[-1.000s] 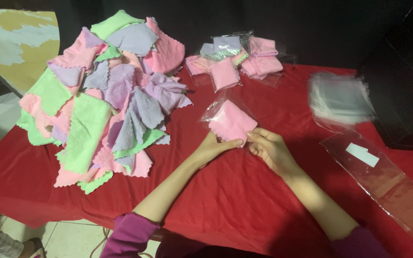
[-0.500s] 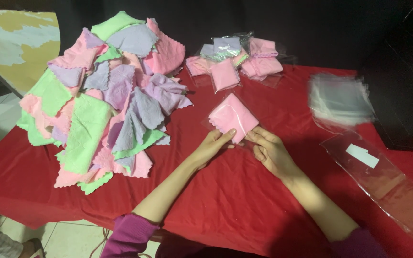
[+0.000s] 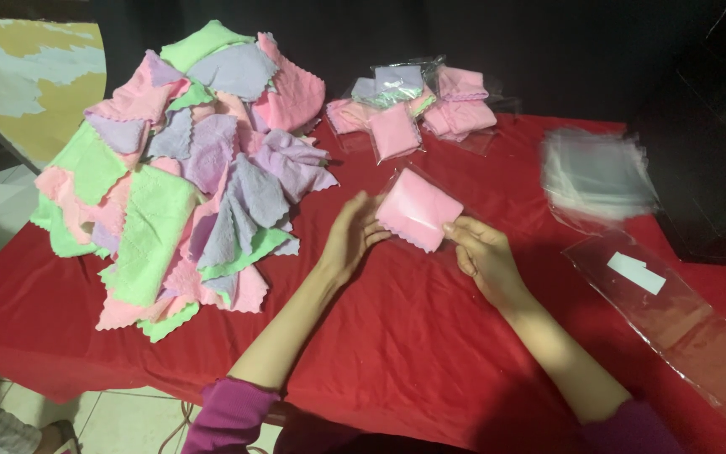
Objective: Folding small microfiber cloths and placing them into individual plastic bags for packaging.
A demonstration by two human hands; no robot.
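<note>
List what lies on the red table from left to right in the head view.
Pile of loose cloths → left hand → folded pink cloth → right hand → stack of clear bags.

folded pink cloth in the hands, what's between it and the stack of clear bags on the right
In the head view, only bare red tablecloth lies between the folded pink cloth and the stack of clear bags; nothing else sits on that stretch.

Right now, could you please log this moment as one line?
left hand: holds pink cloth | right hand: holds same cloth, partly in clear bag | left: loose cloth pile | behind: bagged cloths
</note>
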